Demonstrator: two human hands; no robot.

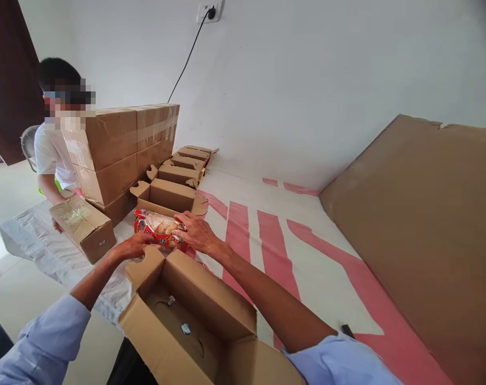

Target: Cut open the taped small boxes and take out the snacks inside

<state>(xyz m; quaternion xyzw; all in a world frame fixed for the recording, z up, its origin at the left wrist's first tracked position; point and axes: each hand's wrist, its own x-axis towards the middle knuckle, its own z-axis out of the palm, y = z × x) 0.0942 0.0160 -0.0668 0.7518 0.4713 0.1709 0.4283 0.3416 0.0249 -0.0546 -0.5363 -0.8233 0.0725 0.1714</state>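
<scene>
Both hands (168, 240) grip snack packet (159, 227) | long axis left-right, flat

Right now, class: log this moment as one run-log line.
left hand: holds snack pack | right hand: holds same pack | below: open carton | ahead: small boxes | co-worker: holds box

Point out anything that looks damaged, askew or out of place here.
The big cardboard sheet leaning by the wall has a torn, ragged top edge. Otherwise nothing stands out: both hands, left hand and right hand, hold a sealed red snack packet above the open carton.
</scene>
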